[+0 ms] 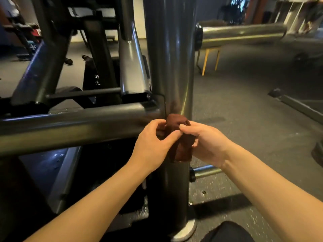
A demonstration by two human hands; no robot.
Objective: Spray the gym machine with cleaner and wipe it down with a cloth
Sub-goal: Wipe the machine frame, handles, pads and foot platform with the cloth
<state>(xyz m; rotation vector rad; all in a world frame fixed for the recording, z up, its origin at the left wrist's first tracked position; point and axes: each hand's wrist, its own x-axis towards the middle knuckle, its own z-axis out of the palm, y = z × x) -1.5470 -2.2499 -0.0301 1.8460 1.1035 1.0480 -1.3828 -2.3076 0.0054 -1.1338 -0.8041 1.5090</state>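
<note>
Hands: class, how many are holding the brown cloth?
2. The left hand pinches the brown cloth on its left side; the right hand grips its right side, both in front of the machine's upright post.

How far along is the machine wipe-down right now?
Done: cannot tell; no spray bottle shows, and glare hides any wetness on the upright post. In hand: the left hand and right hand both pinch a bunched brown cloth in front of that post, by its joint with the horizontal bar. Left: likely wiping post and bar.
</note>
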